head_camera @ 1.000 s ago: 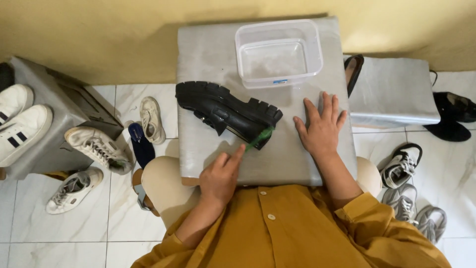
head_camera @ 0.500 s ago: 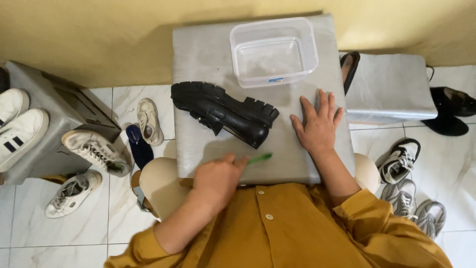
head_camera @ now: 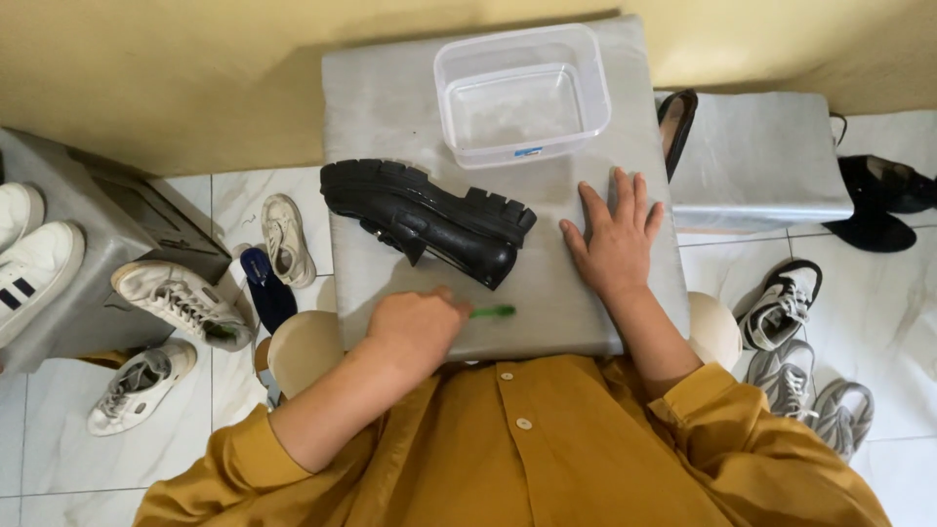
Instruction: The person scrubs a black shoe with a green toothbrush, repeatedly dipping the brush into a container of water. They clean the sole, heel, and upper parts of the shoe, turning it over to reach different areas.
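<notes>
A black chunky-soled shoe (head_camera: 429,217) lies on its side on a grey cushioned stool (head_camera: 390,107) in front of me. My left hand (head_camera: 415,327) is closed around a thin green stick-like tool (head_camera: 495,312) near the stool's front edge, just below the shoe's toe. My right hand (head_camera: 617,239) rests flat on the stool with fingers spread, to the right of the shoe. A clear plastic tub (head_camera: 522,95) stands at the back of the stool.
White sneakers (head_camera: 181,298) and a small beige shoe (head_camera: 287,239) lie on the tiled floor at left beside a grey box (head_camera: 107,244). A second grey stool (head_camera: 761,161) stands at right, with black shoes (head_camera: 878,195) and grey sneakers (head_camera: 791,332) around it.
My left hand pulled back from the shoe's toe toward me and closed on the green tool, which now lies clear of the shoe. The right hand stayed flat.
</notes>
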